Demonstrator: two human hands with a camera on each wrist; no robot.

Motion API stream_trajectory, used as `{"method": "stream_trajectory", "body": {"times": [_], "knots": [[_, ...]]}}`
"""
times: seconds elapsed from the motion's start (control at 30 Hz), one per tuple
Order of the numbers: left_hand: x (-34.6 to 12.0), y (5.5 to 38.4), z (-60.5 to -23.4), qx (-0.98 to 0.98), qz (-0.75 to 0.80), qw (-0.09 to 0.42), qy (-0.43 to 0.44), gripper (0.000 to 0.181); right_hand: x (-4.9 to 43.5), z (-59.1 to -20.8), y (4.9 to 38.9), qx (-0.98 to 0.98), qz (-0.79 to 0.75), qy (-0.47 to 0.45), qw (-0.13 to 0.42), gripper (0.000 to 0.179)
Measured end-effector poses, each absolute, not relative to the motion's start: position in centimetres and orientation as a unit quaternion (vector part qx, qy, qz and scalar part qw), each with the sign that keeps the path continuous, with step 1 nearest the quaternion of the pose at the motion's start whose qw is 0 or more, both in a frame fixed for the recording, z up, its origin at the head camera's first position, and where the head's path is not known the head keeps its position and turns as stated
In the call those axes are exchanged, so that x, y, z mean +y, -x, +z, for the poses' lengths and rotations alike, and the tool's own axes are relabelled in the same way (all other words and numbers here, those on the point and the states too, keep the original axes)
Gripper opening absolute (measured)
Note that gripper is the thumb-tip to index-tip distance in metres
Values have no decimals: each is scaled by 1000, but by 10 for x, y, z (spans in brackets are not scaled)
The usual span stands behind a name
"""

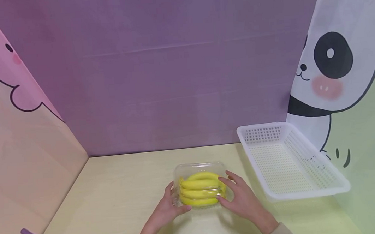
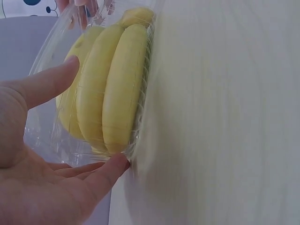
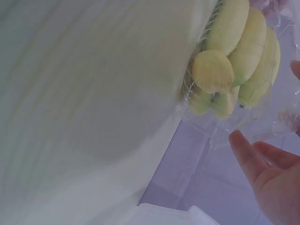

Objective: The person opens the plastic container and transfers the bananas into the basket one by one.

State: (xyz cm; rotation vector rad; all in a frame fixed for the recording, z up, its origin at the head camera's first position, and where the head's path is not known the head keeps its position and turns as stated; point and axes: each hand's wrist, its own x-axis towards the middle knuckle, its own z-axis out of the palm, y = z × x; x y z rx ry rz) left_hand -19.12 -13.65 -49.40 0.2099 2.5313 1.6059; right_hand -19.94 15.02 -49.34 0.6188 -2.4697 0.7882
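A clear plastic clamshell box [image 1: 199,168] with a bunch of yellow bananas [image 1: 202,184] in it is at the front middle of the table. At its left end, my left hand [image 1: 167,207] holds the box, with the thumb at the front and the fingers at the side and lower edge, as the left wrist view [image 2: 51,187] shows. Around the right end are the spread fingers of my right hand [image 1: 243,201], thumb and a fingertip close to the lid. In the right wrist view a fingertip [image 3: 238,138] is near the box's corner; firm contact cannot be told.
To the right, a white perforated plastic basket [image 1: 267,188] stands on the pale wooden table [image 1: 121,184]. A purple backdrop [image 1: 161,97] closes off the back. Printed side panels, one with a panda [image 1: 360,83], stand left and right.
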Motion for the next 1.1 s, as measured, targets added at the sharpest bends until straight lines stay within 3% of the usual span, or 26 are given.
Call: {"method": "stream_trajectory", "body": {"times": [0.7, 1.1], "knots": [[-136, 199, -492, 813, 573, 86, -51, 113, 152, -482, 209, -890, 334, -217, 223, 56], [-136, 200, -493, 814, 570, 91, -60, 113, 153, -470, 218, -861, 406, -212, 222, 48]]}}
